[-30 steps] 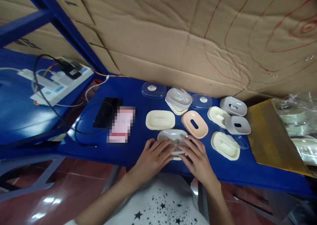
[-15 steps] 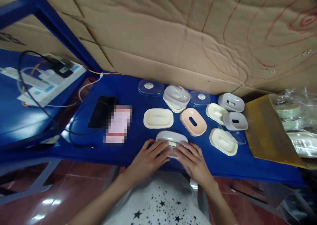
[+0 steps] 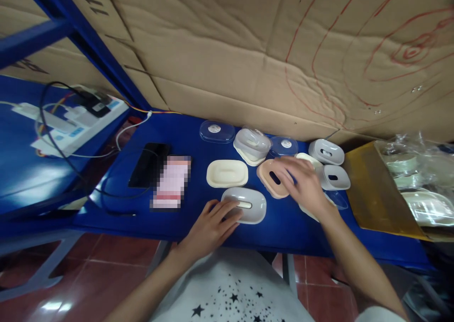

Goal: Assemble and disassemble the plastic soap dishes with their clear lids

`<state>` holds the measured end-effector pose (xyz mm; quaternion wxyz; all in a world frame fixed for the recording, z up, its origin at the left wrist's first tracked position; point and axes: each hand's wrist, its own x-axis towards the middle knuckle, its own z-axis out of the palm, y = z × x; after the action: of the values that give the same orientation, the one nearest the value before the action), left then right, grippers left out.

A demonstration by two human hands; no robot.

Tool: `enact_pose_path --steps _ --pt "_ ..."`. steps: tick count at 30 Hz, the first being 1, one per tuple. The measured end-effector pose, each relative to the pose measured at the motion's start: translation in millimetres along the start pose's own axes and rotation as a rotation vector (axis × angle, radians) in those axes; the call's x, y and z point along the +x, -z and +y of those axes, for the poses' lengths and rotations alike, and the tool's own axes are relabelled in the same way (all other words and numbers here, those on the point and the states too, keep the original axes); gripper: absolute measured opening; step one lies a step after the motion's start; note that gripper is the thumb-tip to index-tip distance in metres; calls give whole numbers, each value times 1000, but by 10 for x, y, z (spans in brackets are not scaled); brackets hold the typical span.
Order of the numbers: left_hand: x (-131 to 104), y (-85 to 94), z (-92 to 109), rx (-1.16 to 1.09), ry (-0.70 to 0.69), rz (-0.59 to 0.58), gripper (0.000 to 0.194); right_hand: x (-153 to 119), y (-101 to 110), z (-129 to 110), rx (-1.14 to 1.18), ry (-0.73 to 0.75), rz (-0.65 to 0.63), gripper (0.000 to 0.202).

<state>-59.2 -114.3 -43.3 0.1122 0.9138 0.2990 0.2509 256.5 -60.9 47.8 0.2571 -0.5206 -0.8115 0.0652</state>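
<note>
A grey oval plastic dish with a slot in its middle lies near the table's front edge. A pale strip shows in the slot. My left hand grips the dish's left end, fingers over the rim and thumb along the near side. My right hand, smeared by motion, is over the right part of a peach slotted dish, with fingers stretched out and apart; I cannot tell whether it touches. A cream oval base lies just behind the grey dish. Another cream base is partly hidden under my right hand.
At the back are clear lids and a grey dish on a cream base. Two grey dishes stand right, beside a carton of wrapped parts. Phones, a cable and a power strip lie left.
My right hand has left the grey dish and moved right and away from me, over the peach dish. My left hand stays on the grey dish. The view has shifted slightly.
</note>
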Motion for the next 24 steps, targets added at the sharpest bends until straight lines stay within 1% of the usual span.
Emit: enact_pose_path --steps 1,3,5,6,8,10,11,13,15,16,17,19,20,22,23,24 --pt "-21 13 -2 -4 13 18 24 174 -23 108 43 -76 12 35" --pt "-78 44 1 -17 50 65 20 485 -141 307 139 -231 -10 59" --pt "-145 77 9 -25 92 102 18 726 -313 461 181 -317 -41 80" --pt "-175 92 13 -25 107 112 18 819 -402 516 193 -346 -60 86" --pt "-217 112 21 -20 125 117 19 961 -552 586 216 -387 -96 88" --pt "-222 118 32 -19 141 119 18 1054 -638 613 247 -418 -115 81" --pt "-211 117 38 -19 147 120 18 1083 -649 614 266 -431 -113 75" --pt "-170 114 53 -14 155 131 15 1092 -607 589 314 -455 -93 64" --pt "-122 123 62 -11 153 147 15 1005 -487 515 368 -469 -60 59" --pt "-102 133 60 -15 149 160 18 916 -410 453 395 -472 -46 58" --pt "-86 148 52 -27 148 176 23 794 -331 372 418 -459 -27 57" --pt "-67 184 16 -68 163 207 38 455 -198 163 435 -385 -1 51" --pt "-61 202 -11 -92 176 219 46 252 -160 44 414 -273 31 49" --pt "-51 227 -75 -133 191 217 58 -176 -157 -185 323 -53 -21 48" --pt "-45 231 -109 -144 184 199 62 -377 -190 -282 291 28 -62 50" --pt "-38 229 -142 -148 165 171 64 -556 -238 -361 261 67 -83 52"
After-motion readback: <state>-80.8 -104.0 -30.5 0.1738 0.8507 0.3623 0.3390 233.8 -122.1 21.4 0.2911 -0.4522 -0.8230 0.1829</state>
